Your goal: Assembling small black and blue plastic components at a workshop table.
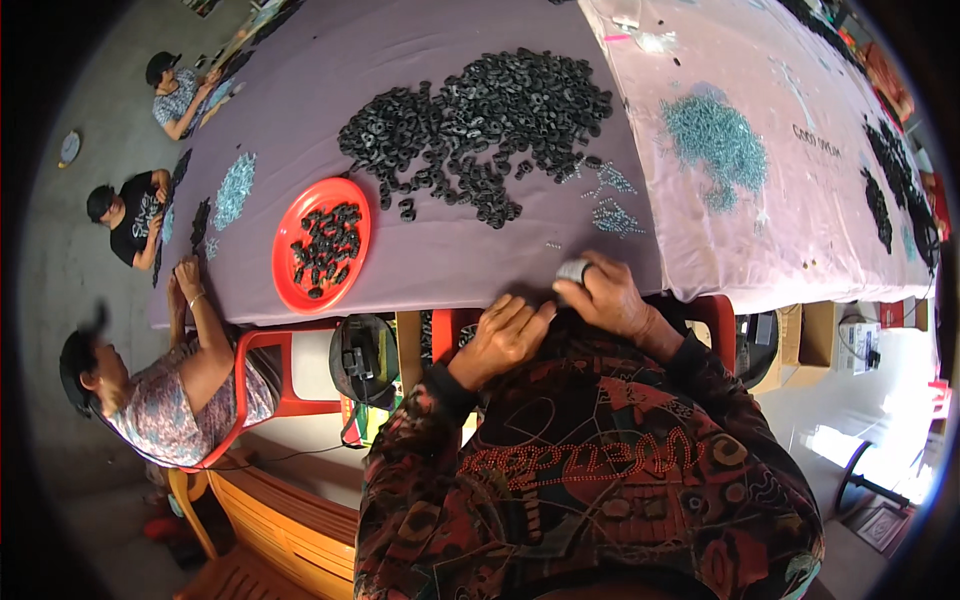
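Patterned top (600, 490), 5 o'clock, cropped | left hand (510, 335), right hand (608, 298): curled, contents hidden, cannot tell | black pieces (530, 110), 12 o'clock

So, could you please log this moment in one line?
left hand: fingers curled, hold unclear | right hand: beside it, hold unclear | ahead: purple tablecloth, black-piece pile | front-left: red plate, black pieces

On the cloth-covered bench (450, 275) lie black parts (530, 110) far centre, a red plate (281, 245) left, teal pins (712, 145) left and right.
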Motion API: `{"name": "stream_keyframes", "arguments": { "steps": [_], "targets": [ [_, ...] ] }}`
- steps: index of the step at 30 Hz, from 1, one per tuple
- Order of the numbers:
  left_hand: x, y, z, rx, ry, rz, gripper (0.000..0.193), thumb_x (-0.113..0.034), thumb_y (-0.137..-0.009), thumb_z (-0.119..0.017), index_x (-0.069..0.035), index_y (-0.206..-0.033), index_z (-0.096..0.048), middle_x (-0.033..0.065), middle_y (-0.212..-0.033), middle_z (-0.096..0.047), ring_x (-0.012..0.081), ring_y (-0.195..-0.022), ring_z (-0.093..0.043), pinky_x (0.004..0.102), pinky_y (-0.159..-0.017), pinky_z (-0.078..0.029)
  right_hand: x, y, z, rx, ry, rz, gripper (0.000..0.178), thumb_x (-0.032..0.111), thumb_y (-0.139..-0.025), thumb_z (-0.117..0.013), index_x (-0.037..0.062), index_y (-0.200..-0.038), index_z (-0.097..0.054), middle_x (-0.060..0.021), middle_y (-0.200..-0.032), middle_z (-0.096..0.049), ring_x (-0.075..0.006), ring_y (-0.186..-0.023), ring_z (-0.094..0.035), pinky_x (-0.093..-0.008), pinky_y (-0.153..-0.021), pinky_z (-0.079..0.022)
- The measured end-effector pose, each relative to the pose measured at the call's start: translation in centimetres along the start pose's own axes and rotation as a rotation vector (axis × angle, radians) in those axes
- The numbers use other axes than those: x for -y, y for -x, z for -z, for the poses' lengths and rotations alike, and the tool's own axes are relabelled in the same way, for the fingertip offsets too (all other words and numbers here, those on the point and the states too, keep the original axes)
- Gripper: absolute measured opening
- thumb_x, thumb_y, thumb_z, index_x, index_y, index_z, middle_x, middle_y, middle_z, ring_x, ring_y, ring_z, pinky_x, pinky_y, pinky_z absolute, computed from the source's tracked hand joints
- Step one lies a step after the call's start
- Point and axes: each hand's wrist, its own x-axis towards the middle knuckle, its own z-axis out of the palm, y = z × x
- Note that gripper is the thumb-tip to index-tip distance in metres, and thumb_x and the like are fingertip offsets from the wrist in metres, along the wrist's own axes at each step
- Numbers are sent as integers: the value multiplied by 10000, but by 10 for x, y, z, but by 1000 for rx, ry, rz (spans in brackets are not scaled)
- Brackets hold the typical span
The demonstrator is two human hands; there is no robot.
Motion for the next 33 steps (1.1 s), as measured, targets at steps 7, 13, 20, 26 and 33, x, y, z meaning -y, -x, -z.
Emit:
{"name": "stream_keyframes", "arguments": {
  "steps": [7, 13, 20, 26, 33],
  "targets": [
    [12, 63, 49, 531, 53, 86, 342, -121, -684, -614, -19, -1005, -558, 78, -769, -535, 233, -780, -524, 389, -803, -384, 17, 6, 17, 678, -772, -449, 248, 210, -858, -590, -16, -772, -537, -133, -704, -545, -273, -619, -572, -364, -555, -456],
    [10, 69, 46, 584, -35, 187, 386, -177, -655, -618, -16, -1000, -552, 141, -925, -543, 296, -1001, -492, 474, -967, -309, 13, 0, 20, 698, -781, -510, 222, 196, -863, -587, -13, -803, -541, -92, -688, -520, -162, -627, -532, -308, -559, -432],
    [8, 66, 46, 643, -132, 111, 280, -198, -677, -590, 4, -867, -554, 144, -849, -541, 302, -943, -509, 457, -947, -323, 7, 8, 21, 735, -971, -622, 222, 204, -875, -562, -11, -819, -550, -62, -816, -575, -110, -730, -533, -280, -614, -439],
    [7, 67, 45, 836, -261, 14, 201, -178, -693, -518, -29, -820, -559, 94, -761, -527, 244, -797, -528, 355, -813, -384, 4, 4, 22, 727, -1065, -648, 203, 172, -898, -538, -9, -985, -570, -58, -904, -582, -75, -661, -487, -234, -583, -406],
    [7, 79, 36, 884, -256, 111, 297, -186, -720, -511, 20, -928, -559, 118, -901, -522, 247, -901, -510, 371, -881, -359, 0, -5, 56, 670, -1216, -683, 201, 207, -900, -534, 38, -1001, -576, -41, -894, -587, -84, -797, -533, -264, -643, -440]
  ]
}}
